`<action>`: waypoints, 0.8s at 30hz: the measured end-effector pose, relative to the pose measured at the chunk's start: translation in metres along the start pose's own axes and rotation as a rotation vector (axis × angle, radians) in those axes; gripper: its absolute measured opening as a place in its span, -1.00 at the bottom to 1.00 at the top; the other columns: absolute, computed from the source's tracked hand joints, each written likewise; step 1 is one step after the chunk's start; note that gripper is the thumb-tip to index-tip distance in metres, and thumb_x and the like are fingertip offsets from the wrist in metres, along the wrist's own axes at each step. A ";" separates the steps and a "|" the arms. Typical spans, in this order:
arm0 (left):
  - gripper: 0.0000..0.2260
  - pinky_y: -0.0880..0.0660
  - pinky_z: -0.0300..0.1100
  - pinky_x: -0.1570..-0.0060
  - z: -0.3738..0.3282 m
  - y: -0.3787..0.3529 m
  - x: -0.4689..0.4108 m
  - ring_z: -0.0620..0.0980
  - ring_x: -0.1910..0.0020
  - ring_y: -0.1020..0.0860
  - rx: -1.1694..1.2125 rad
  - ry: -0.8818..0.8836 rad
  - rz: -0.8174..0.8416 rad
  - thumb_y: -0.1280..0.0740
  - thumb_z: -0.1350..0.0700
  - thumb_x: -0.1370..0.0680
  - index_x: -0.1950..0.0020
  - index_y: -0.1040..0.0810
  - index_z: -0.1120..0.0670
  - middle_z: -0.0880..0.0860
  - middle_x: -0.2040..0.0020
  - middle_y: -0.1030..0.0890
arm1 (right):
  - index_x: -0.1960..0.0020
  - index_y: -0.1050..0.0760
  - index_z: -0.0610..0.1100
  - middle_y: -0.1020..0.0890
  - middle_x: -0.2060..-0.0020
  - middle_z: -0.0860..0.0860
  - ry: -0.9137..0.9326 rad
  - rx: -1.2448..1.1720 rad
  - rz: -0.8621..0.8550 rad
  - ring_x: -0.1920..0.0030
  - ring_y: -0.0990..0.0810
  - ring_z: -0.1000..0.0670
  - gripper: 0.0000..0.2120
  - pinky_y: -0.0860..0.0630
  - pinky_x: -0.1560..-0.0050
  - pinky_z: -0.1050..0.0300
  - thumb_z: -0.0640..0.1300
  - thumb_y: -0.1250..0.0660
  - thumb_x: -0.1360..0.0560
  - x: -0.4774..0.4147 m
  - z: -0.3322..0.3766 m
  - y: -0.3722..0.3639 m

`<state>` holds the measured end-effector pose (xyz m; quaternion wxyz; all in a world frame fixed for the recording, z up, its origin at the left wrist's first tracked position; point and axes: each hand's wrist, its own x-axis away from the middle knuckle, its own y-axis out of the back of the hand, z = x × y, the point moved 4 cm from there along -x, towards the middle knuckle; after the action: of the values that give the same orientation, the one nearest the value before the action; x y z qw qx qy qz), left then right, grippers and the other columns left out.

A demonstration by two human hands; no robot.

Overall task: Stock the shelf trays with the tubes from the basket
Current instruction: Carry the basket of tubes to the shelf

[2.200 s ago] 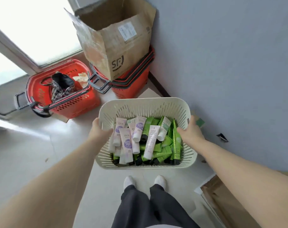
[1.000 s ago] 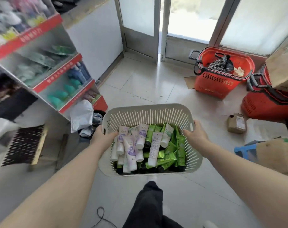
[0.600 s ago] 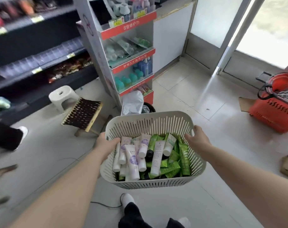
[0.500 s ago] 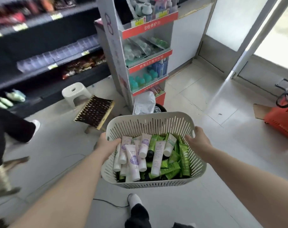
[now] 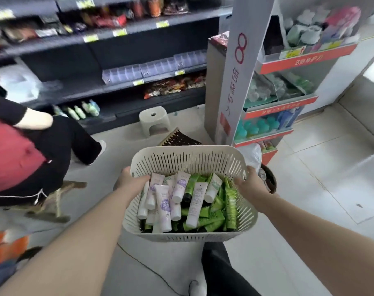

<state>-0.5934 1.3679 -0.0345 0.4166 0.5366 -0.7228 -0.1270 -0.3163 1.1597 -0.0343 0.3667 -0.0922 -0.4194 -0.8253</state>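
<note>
The cream slotted basket (image 5: 188, 159) is held in the air between both hands, above the tiled floor (image 5: 314, 184). The left hand (image 5: 130, 180) grips its left rim, thumb hooked inside beside the white-and-purple tubes (image 5: 163, 201); its other fingers are hidden under the rim. The right hand (image 5: 249, 182) grips the right rim, thumb lying inside near the green tubes (image 5: 231, 201). All the tubes lie heaped in the basket.

Ahead, clear trays (image 5: 154, 69) line the front edge of a dark shelf (image 5: 122, 88). A pale stool (image 5: 154, 120) stands on the floor between basket and shelf. A display stand (image 5: 275, 99) rises just right of the basket's far edge, and a seated person (image 5: 21, 150) fills the left side. Open floor stretches to the right.
</note>
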 end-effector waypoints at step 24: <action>-0.54 -0.48 0.24 -0.11 -0.140 0.051 -0.268 0.26 -0.16 -0.54 0.284 0.205 -0.120 -0.45 -0.11 -0.45 -0.25 -0.44 0.05 0.21 -0.11 -0.59 | -0.44 -0.12 -0.02 -0.56 -0.01 -0.09 0.136 0.116 0.187 0.14 -0.60 -0.12 -0.47 -0.59 0.13 -0.05 -0.04 -0.21 -0.52 -0.292 0.260 -0.050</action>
<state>-0.5034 1.6609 -0.0401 0.3997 0.6422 -0.6541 0.0069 -0.1819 1.5301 -0.0355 0.4743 -0.0531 -0.4302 -0.7662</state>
